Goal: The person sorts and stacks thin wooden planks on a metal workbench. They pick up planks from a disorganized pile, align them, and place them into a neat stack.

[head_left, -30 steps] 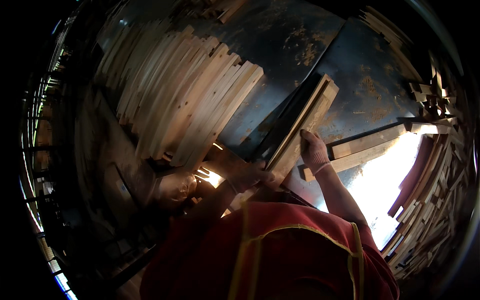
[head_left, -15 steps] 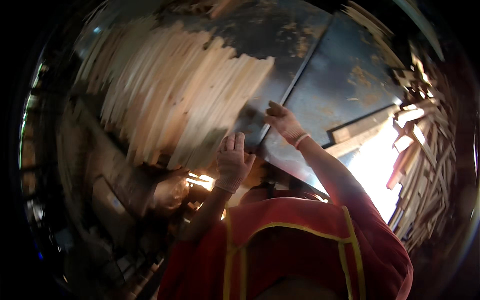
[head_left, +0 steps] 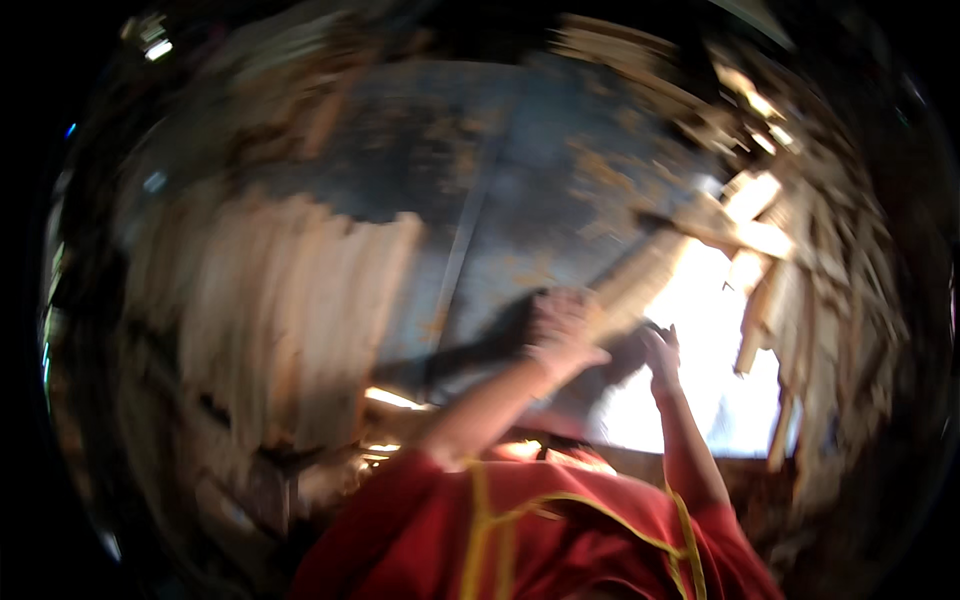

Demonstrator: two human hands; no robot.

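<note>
**Both hands at a pale wooden slat, blurred frame**

No container in view. Left hand (head_left: 562,325) is clenched around the lower end of a pale wooden slat (head_left: 640,280); the slat runs up and to the right over a dark metal sheet (head_left: 520,200) mottled with rust. Right hand (head_left: 662,352) sits just beside the slat's lower end; grip cannot be told through the blur. A fan of flat, light wooden slats (head_left: 290,320) lies to the left. More loose timber offcuts (head_left: 800,280) are heaped at right. Red sleeves with yellow trim.
</note>
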